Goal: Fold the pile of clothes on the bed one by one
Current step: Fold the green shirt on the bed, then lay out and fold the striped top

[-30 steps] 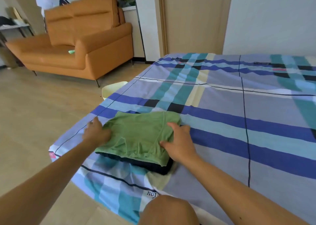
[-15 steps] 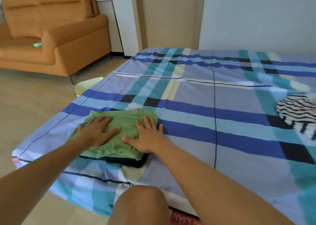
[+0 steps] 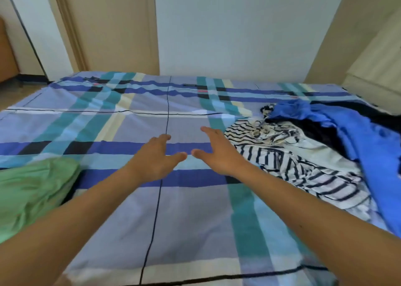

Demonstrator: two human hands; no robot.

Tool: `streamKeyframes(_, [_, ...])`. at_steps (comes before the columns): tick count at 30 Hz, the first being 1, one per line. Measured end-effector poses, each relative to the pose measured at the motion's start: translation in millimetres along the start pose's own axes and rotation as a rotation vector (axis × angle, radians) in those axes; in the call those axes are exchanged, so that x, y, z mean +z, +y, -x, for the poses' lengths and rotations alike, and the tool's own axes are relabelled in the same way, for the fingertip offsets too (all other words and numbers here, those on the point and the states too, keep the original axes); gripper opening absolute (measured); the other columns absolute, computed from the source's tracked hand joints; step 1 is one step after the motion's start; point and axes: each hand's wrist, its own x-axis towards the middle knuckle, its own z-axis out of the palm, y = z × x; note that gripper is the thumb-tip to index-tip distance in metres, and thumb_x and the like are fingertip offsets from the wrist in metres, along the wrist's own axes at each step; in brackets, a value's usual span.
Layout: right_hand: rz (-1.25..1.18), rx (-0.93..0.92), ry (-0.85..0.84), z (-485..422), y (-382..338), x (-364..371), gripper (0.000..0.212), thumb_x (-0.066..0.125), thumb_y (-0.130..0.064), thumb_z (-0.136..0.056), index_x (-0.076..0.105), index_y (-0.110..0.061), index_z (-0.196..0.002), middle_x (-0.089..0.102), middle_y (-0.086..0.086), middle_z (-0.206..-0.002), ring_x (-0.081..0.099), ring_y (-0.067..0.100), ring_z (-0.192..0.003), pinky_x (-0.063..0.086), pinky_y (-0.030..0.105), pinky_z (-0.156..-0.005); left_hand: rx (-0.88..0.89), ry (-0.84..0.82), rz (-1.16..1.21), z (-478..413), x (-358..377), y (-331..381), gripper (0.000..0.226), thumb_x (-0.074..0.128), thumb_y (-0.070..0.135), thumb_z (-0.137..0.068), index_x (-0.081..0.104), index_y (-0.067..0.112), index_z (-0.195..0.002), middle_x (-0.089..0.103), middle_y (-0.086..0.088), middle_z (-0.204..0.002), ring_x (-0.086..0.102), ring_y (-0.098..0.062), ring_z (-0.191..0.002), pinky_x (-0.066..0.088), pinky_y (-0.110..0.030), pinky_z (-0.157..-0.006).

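Note:
A folded green garment (image 3: pixel 32 190) lies at the left edge of the bed (image 3: pixel 121 125), which wears a blue plaid sheet. On the right lies a rumpled pile: a white shirt with dark stripes (image 3: pixel 288 164), a bright blue garment (image 3: pixel 351 133) over it, and something black (image 3: pixel 321 133) between them. My left hand (image 3: pixel 156 157) and my right hand (image 3: pixel 217 153) hover side by side over the bare middle of the sheet, fingers stretched out and holding nothing. My right hand is just left of the striped shirt, apart from it.
A pale wall (image 3: pixel 238 29) and a beige door frame (image 3: pixel 108 25) stand behind the bed. A cream cabinet (image 3: pixel 377 68) sits at the far right. Wooden floor (image 3: pixel 13 94) shows at the far left.
Both hands lifted off the folded green garment and swung right to the middle of the bed. My view turned right, bringing the whole rumpled pile into sight.

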Motion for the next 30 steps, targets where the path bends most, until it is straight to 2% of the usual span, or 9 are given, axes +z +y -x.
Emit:
streamKeyframes(3, [0.082,0.135,0.164,22.9,73.2,-35.3,0.074,0.069,-0.034,-0.092,0.032,-0.016,-0.153,0.027,0.01,-0.157,0.032,0.025,-0.144,0.026,0.028,-0.112,0.027,-0.037,0.161,-1.0,45.4,26.2,0.071,0.06,0.048,-0.093,0.03,0.024,-0.153,0.035,-0.002,-0.155,0.057,-0.026,-0.118,0.047,-0.037,-0.094])
streamKeyframes(7, [0.202,0.39,0.335,51.4,157.3,-64.7,0.081,0.078,-0.031,-0.082,0.036,-0.02,-0.15,0.021,0.016,-0.158,0.028,0.033,-0.145,0.031,0.041,-0.118,0.015,-0.116,0.212,9.9,97.3,19.6,0.069,0.062,0.045,-0.093,0.03,0.024,-0.152,0.036,-0.001,-0.154,0.042,-0.023,-0.136,0.037,-0.036,-0.109])
streamKeyframes(10, [0.259,0.416,0.489,51.9,186.7,-92.1,0.079,0.079,-0.031,-0.08,0.04,-0.02,-0.147,0.022,0.014,-0.158,0.031,0.033,-0.144,0.033,0.047,-0.116,0.052,-0.175,0.134,18.1,100.9,18.1,0.072,0.061,0.046,-0.093,0.027,0.027,-0.153,0.033,0.004,-0.157,0.037,-0.019,-0.14,0.033,-0.034,-0.111])
streamKeyframes(14, [0.347,0.541,0.496,44.3,214.3,-102.3,0.069,0.077,-0.028,-0.08,0.046,-0.023,-0.142,0.021,0.013,-0.159,0.023,0.033,-0.147,0.021,0.052,-0.121,0.091,-0.111,0.117,19.0,78.4,22.2,0.067,0.057,0.053,-0.091,0.029,0.037,-0.15,0.032,0.015,-0.155,0.034,-0.012,-0.14,0.034,-0.034,-0.11])
streamKeyframes(19, [0.485,0.526,0.474,36.1,230.5,-96.5,0.015,0.07,-0.023,-0.082,0.068,-0.026,-0.096,0.034,0.009,-0.153,0.021,0.028,-0.148,0.015,0.051,-0.121,0.07,-0.146,0.08,22.1,67.6,22.8,0.065,0.054,0.058,-0.089,0.029,0.042,-0.147,0.033,0.019,-0.153,0.035,-0.007,-0.139,0.034,-0.03,-0.107])
streamKeyframes(22, [0.542,0.538,0.462,32.7,230.0,-89.7,0.014,0.07,-0.025,-0.082,0.069,-0.025,-0.096,0.037,0.007,-0.151,0.024,0.029,-0.146,0.013,0.053,-0.121,0.099,-0.198,0.034,24.7,66.5,26.6,0.064,0.051,0.059,-0.091,0.027,0.042,-0.148,0.03,0.02,-0.154,0.033,-0.006,-0.139,0.033,-0.027,-0.107])
streamKeyframes(25, [0.614,0.439,0.598,31.3,216.3,-88.8,0.021,0.073,-0.034,-0.079,0.066,-0.021,-0.095,0.045,0.006,-0.127,0.042,0.03,-0.126,0.031,0.047,-0.11,0.116,-0.239,-0.005,26.9,66.6,29.4,0.064,0.048,0.059,-0.092,0.025,0.042,-0.149,0.028,0.022,-0.153,0.03,-0.004,-0.139,0.031,-0.023,-0.105])
streamKeyframes(27, [0.615,0.453,0.492,27.6,207.8,-86.5,0.037,0.076,-0.049,-0.074,0.061,-0.023,-0.096,0.045,0.002,-0.114,0.047,0.024,-0.112,0.041,0.043,-0.099,0.115,-0.263,-0.011,29.0,66.0,30.2,0.064,0.047,0.06,-0.092,0.024,0.042,-0.149,0.028,0.022,-0.154,0.029,-0.005,-0.14,0.03,-0.024,-0.107])
streamKeyframes(30, [0.534,0.633,0.152,22.4,200.9,-74.6,0.065,0.077,-0.064,-0.068,0.057,-0.024,-0.115,0.049,0.002,-0.121,0.051,0.024,-0.114,0.05,0.045,-0.094,0.124,-0.285,-0.02,33.4,63.2,30.1,0.065,0.045,0.061,-0.092,0.023,0.042,-0.15,0.028,0.022,-0.154,0.029,-0.005,-0.141,0.03,-0.027,-0.111])
